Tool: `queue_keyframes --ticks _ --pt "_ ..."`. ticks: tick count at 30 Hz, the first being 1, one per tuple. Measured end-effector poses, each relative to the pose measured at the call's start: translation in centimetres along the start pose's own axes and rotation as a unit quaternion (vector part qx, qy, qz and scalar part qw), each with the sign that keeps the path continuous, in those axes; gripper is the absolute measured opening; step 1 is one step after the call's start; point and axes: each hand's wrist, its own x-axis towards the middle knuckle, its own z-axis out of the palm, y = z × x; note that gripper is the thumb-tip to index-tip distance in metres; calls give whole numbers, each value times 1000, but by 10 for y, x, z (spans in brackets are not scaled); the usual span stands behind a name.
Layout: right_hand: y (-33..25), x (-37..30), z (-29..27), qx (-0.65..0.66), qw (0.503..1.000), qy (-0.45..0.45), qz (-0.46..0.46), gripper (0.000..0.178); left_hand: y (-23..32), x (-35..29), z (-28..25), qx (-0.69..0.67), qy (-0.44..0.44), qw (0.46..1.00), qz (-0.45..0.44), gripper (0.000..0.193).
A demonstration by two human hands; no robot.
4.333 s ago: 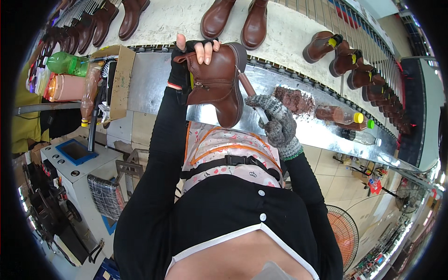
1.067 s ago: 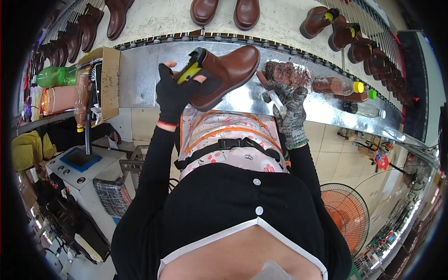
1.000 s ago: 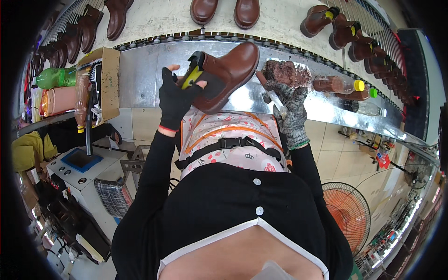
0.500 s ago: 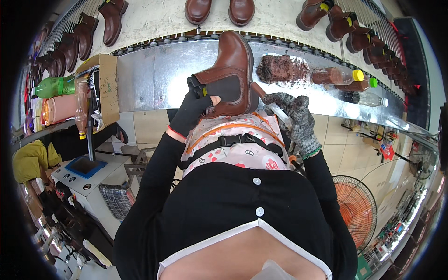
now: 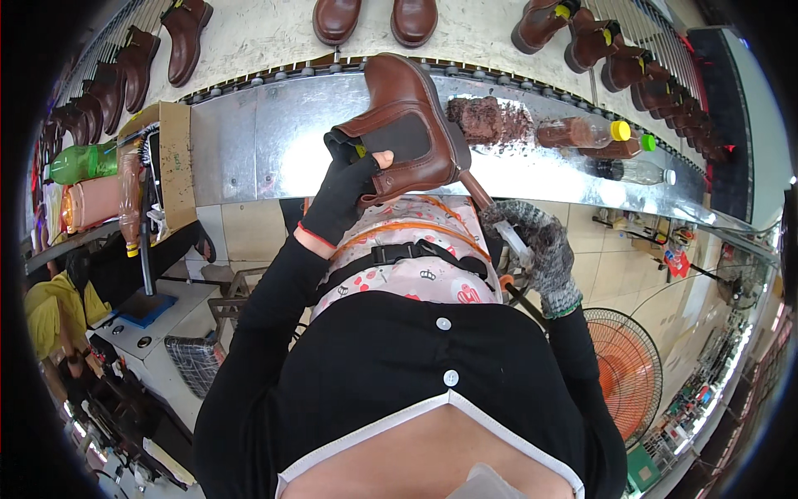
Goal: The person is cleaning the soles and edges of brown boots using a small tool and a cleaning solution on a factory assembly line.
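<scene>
– What is the largest thing we see?
– The pale conveyor belt [image 5: 258,37], with several other boots [image 5: 414,18] standing on it. In front of it we have the metal tabletop [image 5: 229,154].
– And next in size?
– The fan [image 5: 619,374] with the orange middle, at our lower right. Then an open cardboard box [image 5: 176,170], at the left end.
– Where is the boot that we hold?
– Our brown boot [image 5: 409,104] is above the near edge of the tabletop, its toe toward the belt, its sole facing right, its opening to the left.
– What lies to the right of it?
– A yellow-capped bottle [image 5: 569,131], beside a brown lump [image 5: 490,121].
– And our hands?
– Our left hand [image 5: 342,195], in a black glove, is clamped on the boot's upper part, thumb on the dark side panel. Our right hand [image 5: 544,254], gloved in grey, is closed around a thin tool [image 5: 476,191], whose brown end seems to touch the sole near the heel.
</scene>
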Motion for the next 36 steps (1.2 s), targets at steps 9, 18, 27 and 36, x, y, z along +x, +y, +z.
queue_keyframes --ticks 9,18,27,36 --pt "4 -5 5 -144 983 61 -92 25 6 3 17 -76 30 996 -48 52" --pt "12 -11 -7 -18 995 28 -92 35 10 8 19 -148 28 988 -30 50" --pt "46 30 -9 364 924 99 -60 59 43 29 29 -12 -32 996 84 53" --pt "159 108 -13 280 897 343 17 26 84 214 101 206 -77 968 125 27"
